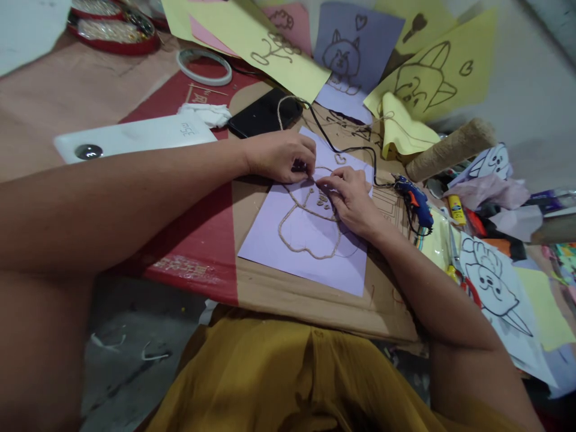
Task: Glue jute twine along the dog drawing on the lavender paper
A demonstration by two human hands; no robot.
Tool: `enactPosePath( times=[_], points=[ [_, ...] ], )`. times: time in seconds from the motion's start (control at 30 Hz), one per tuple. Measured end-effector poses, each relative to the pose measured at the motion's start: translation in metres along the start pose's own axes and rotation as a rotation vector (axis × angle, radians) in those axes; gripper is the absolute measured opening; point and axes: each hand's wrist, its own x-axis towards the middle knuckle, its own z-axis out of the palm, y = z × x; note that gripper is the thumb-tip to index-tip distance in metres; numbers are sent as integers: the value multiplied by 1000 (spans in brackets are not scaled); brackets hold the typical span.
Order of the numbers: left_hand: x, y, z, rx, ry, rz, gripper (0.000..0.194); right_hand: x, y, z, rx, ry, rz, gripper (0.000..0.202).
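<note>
A purple sheet of paper point(265, 240) lies on the cardboard. Brown twine point(279, 231) forms a rounded outline on it, with smaller twine pieces inside and a small heart near the top edge. My left hand point(285, 157) is closed in a pinch at the upper part of the outline, where a thin bit of twine shows at the fingertips. Close beside it, my right hand point(353, 201) has its fingers bent together and pressed down at the same strand. The fingers partly cover the upper part of the figure.
A blue glue gun point(414, 201) with a black cord lies right of the sheet, near a twine roll point(452, 149). A black phone point(261, 113), a white device point(139, 137) and a tape roll point(204, 66) lie left. Drawings on coloured paper point(360, 54) line the back.
</note>
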Motion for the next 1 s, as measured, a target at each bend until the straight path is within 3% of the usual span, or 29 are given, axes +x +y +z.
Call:
enactPosePath(
  times=[0.73,1.0],
  points=[
    [-6,4,-1,-4,-36,-96,17,0,1,10,8,63,-8,40],
    [-6,2,0,-29,-42,-87,18,-10,1,6,37,171,12,41]
  ],
)
